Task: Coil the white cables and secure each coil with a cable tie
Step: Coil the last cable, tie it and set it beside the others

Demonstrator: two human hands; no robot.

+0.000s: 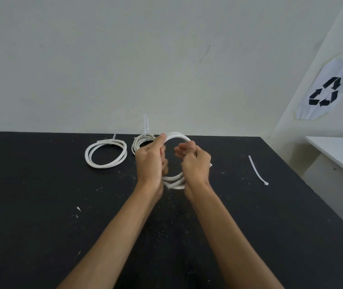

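**Third coil in hand, not yet tied**

White round cable wound into a multi-loop coil [175, 159], held upright above the middle of the black, speckled tabletop [62, 205]. No tie visible on it.

Left hand [150, 161] grips the coil's left side, thumb up along the top arc, fingers curled round the strands. Right hand [194, 161] grips the right side, fingers curled inward across the loop opening. The two hands sit just beside each other on opposite sides of the ring; lower loops sag out between the wrists.

Loose translucent white plastic cable tie [257, 170] lies flat on the table to the right, well apart from the hands.

Far left: finished flat coil of thicker white cable [106, 154] with a tie cinched at its top edge. Beside it, partly hidden behind the left hand, a smaller coil of thinner white cable [140, 142] with a tie tail sticking up at the wall.

Plain off-white wall [166, 59] behind. Right wall carries a paper sheet with a black recycling symbol [325, 91]. Corner of a white side table [333, 149] at right edge.
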